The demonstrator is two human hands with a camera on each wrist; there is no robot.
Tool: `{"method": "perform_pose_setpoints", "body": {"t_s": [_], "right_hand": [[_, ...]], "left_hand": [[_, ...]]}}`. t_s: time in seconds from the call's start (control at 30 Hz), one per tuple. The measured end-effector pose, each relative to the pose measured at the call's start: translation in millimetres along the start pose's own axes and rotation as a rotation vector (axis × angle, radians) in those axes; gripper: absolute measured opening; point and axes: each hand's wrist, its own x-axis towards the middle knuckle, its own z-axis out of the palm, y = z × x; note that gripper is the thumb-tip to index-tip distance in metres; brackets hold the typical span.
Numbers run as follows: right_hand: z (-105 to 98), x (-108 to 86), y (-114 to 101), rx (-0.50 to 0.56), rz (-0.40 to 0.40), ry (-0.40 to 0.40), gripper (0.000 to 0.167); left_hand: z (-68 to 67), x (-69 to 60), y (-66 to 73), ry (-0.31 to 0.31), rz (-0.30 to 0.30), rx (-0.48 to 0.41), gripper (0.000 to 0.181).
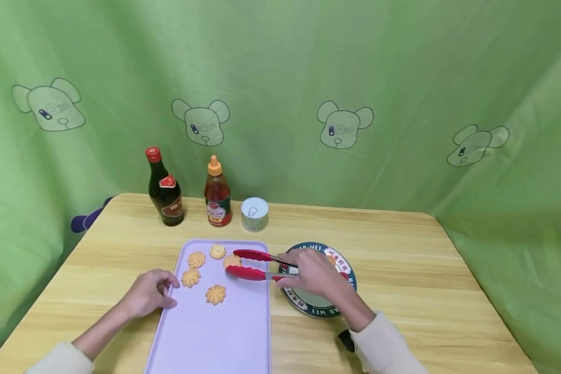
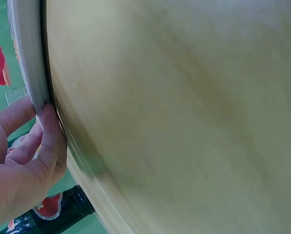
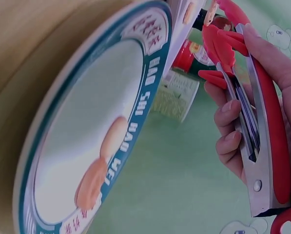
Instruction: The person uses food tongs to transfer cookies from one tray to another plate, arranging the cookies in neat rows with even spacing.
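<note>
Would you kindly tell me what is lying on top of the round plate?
The right wrist view shows a paler cookie and a browner cookie on the plate, near its rim. In the head view, the right hand hides part of it.

Soft, even light fills the head view, brightening the green curtain (image 1: 271, 52) and leaving faint shadows on the wooden table (image 1: 392, 244). The left wrist view blurs that surface under pale glare, possibly overhead light; the right wrist view is dimmer, a muted sheen on the tongs (image 3: 260, 168).

2 plain off-white sleeves (image 1: 389, 347), bare fingers (image 1: 170, 279)
</note>
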Motion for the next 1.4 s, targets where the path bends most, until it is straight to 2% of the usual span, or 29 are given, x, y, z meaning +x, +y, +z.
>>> {"method": "perform_pose_setpoints", "body": {"t_s": [0.17,0.37,0.7,1.17,1.4], "right_hand": [[-5.9,-8.3,8.9,-0.031,0.029,0.025,0.061],[-10.9,-23.8,24.1,-0.07,0.024,0.058,0.059],[-13.0,-47.0,42.9,-0.054,0.062,0.051,0.061],[-22.5,-78.4,74.3,-0.072,0.044,0.148,0.058],[-21.4,-92.1,85.4,-0.062,0.068,0.136,0.057]], "left_hand": [[0.2,-1.0,-0.9,-0.002,0.0,-0.008,0.031],[1.1,-0.8,0.2,0.003,0.006,-0.013,0.031],[-0.5,-1.8,1.3,0.001,0.0,-0.014,0.031],[-0.2,-1.3,1.7,-0.001,-0.012,-0.017,0.031],[0.1,-1.2,1.4,-0.001,-0.01,-0.011,0.031]]}}
